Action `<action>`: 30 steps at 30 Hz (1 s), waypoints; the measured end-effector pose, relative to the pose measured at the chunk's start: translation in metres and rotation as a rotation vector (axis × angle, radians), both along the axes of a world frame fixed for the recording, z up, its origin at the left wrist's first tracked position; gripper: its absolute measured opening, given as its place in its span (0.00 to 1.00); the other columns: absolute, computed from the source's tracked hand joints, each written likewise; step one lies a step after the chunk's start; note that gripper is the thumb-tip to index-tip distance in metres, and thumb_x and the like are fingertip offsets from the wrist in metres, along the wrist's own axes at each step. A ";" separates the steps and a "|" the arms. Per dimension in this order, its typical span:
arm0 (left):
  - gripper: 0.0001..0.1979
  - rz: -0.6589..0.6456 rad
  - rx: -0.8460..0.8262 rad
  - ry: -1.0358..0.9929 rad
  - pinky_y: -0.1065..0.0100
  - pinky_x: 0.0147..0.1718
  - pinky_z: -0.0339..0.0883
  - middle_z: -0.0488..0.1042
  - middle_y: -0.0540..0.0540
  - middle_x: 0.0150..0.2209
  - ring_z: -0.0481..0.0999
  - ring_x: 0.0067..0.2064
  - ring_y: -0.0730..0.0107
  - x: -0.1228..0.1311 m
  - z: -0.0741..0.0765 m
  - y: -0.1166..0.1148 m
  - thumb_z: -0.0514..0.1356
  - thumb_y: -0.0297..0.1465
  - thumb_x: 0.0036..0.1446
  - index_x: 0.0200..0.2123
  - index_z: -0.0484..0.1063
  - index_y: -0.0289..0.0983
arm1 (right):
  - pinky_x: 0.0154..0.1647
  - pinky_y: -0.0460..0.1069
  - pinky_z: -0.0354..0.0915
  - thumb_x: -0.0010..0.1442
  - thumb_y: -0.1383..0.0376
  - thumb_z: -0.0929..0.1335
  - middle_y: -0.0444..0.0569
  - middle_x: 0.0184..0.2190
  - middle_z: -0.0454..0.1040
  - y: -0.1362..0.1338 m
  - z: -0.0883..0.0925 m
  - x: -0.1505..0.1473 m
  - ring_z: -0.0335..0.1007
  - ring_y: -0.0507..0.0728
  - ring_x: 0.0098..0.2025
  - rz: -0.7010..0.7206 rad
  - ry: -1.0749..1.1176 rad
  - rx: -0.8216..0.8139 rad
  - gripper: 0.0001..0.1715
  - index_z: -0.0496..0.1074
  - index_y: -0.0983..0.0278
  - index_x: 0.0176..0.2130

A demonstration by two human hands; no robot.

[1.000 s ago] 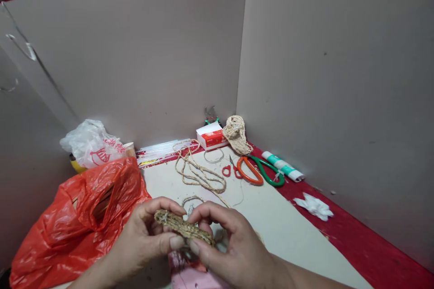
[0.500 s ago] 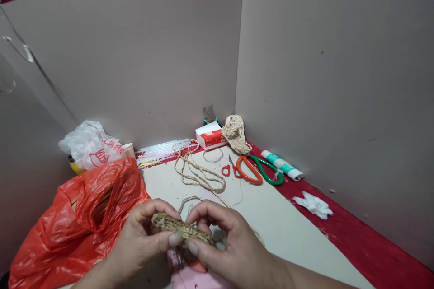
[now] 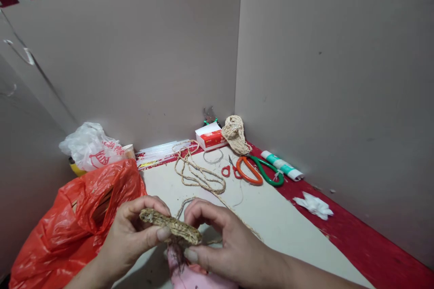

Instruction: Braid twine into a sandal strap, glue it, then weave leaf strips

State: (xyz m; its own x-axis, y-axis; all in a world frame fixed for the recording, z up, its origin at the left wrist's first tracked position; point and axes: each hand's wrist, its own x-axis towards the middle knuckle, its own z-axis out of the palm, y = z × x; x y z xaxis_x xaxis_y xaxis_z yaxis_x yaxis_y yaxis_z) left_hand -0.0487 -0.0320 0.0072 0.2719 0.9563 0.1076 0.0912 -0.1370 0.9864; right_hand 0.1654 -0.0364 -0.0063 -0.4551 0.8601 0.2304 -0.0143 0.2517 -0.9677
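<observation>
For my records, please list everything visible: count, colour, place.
Braided piece: 1, tan, held
Unclear item: 1, pink, bottom
Loose cord: 1, beige, centre
Cord bundle: 1, beige, corner
Scissors: 1, red-handled, centre
Loop handles: 2, orange and green, right
Ring: 1, grey, back
Box: 1, red-white, back
Sticks: several, clear, back
Packet: 1, green-white, right
Tissue: 1, white, right
Plastic bags: 2, red and white, left
Sheet: 1, pale, centre
Panels: several, grey, behind
Left hand: 1, front
Right hand: 1, front

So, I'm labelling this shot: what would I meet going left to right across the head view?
Red plastic bag → left hand → braided fibre strip → right hand → green-and-white roll → crumpled white tissue.
</observation>
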 end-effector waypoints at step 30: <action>0.15 -0.047 0.475 0.188 0.72 0.36 0.73 0.78 0.50 0.37 0.79 0.38 0.69 0.004 0.012 -0.005 0.62 0.18 0.52 0.38 0.73 0.44 | 0.30 0.45 0.63 0.51 0.73 0.61 0.42 0.23 0.66 -0.002 -0.010 0.002 0.64 0.50 0.27 -0.260 -0.007 0.266 0.06 0.65 0.64 0.31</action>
